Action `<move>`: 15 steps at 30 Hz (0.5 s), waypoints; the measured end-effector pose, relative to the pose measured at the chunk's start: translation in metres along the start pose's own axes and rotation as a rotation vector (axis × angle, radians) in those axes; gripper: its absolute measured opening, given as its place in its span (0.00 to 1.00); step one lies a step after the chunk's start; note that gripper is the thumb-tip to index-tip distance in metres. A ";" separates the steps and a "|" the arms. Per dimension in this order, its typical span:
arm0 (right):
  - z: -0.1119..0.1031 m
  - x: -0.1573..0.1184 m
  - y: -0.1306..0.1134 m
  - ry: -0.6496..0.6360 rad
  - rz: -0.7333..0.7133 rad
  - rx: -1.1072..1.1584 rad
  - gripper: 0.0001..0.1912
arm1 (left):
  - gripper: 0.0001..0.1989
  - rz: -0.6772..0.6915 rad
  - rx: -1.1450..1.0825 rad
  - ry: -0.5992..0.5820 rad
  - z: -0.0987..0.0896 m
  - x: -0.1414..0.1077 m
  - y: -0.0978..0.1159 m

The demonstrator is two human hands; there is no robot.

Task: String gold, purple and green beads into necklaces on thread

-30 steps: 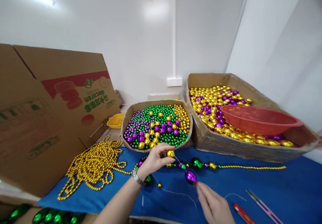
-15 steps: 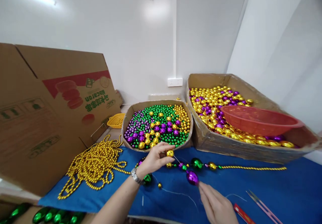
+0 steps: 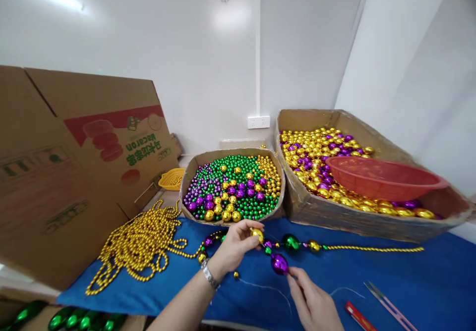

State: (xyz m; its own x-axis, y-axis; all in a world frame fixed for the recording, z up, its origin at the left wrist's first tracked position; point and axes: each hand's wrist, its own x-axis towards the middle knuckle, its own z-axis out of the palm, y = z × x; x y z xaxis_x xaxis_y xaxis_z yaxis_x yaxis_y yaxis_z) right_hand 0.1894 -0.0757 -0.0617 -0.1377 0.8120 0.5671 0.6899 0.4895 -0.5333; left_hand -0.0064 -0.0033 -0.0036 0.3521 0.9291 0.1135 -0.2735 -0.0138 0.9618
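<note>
My left hand (image 3: 238, 247), with a watch on the wrist, pinches a gold bead (image 3: 257, 235) above the blue cloth (image 3: 334, 276). Small purple and green beads (image 3: 268, 248) lie just right of it, leading to a large purple bead (image 3: 279, 264). My right hand (image 3: 310, 296) is closed at the lower right end of that purple bead; its fingertips are partly hidden, and a thread may be in them. Behind lies a strung length with a large green bead (image 3: 290, 242), a gold bead (image 3: 314, 245) and a gold bead chain (image 3: 375, 248). A thin thread (image 3: 266, 286) trails from a small gold bead (image 3: 236, 274).
A cardboard box of mixed small beads (image 3: 232, 185) stands ahead; a larger box (image 3: 334, 212) holds gold and purple beads and a red basket (image 3: 386, 180). Gold bead chains (image 3: 145, 242) are heaped left. Tweezers (image 3: 390, 306) and a red object (image 3: 359, 316) lie right.
My left hand has moved slightly right and down with the gold bead, now close to the small purple and green beads. The right hand and large purple bead have shifted slightly left.
</note>
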 end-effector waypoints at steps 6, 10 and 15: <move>0.001 -0.006 -0.002 -0.053 0.076 0.150 0.15 | 0.16 -0.084 -0.268 0.113 0.009 -0.003 -0.006; 0.001 -0.005 0.000 -0.058 0.094 0.167 0.17 | 0.16 -0.106 -0.311 0.127 0.009 -0.004 -0.010; 0.004 -0.010 0.004 -0.037 0.102 0.139 0.17 | 0.17 -0.072 -0.218 0.197 0.010 -0.007 -0.011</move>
State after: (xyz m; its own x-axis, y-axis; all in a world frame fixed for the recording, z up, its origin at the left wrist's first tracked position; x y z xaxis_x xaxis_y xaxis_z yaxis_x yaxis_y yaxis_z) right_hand 0.1901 -0.0803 -0.0719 -0.0999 0.8697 0.4833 0.5971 0.4409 -0.6701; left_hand 0.0025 -0.0135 -0.0127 0.2028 0.9789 -0.0246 -0.4473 0.1149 0.8870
